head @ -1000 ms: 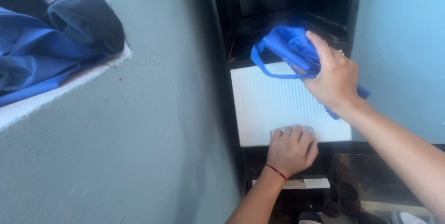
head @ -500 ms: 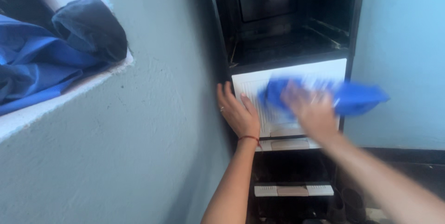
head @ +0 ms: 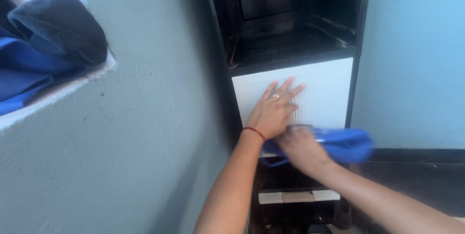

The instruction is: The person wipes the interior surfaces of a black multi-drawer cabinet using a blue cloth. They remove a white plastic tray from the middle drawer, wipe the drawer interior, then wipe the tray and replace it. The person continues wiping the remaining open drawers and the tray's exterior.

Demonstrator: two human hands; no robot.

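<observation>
The left hand (head: 273, 110) is lying flat and released, fingers spread, against the white ribbed drawer front (head: 322, 91). Just below that drawer front, the right hand (head: 301, 146), blurred, is grasping a blue cloth (head: 346, 143) along its lower edge. Above the drawer front, a dark open compartment (head: 286, 16) is showing. Far left of it, blue and dark clothes (head: 43, 50) are lying on a ledge.
</observation>
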